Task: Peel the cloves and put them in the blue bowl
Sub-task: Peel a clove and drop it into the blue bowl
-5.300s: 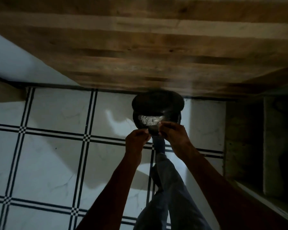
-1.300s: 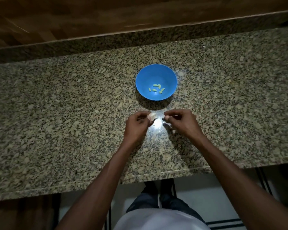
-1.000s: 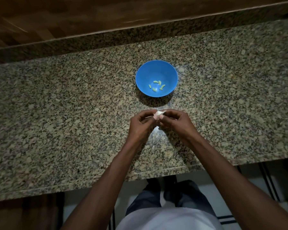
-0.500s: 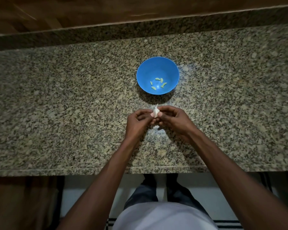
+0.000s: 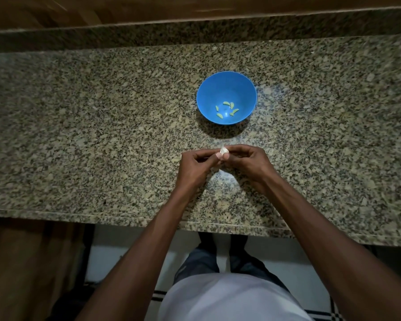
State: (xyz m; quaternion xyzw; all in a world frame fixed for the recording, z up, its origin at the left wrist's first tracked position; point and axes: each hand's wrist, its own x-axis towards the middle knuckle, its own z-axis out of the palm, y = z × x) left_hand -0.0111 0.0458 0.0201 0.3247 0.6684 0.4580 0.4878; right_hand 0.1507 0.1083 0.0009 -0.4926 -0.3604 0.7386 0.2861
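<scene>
A blue bowl [image 5: 226,89] stands on the granite counter [image 5: 102,135] with several pale peeled cloves [image 5: 227,109] at its bottom. Just in front of the bowl my left hand [image 5: 196,166] and my right hand [image 5: 247,162] meet, fingertips together. Between them they pinch a small white garlic clove [image 5: 223,150], its papery tip sticking up. Most of the clove is hidden by my fingers.
The counter's front edge [image 5: 148,222] runs below my forearms, with tiled floor and my legs under it. A raised granite ledge [image 5: 195,33] and wood panelling bound the counter at the back.
Five seconds ago I was bent over a dark bin on the floor. Since then I am back at the counter, and my hands have closed together on the clove.
</scene>
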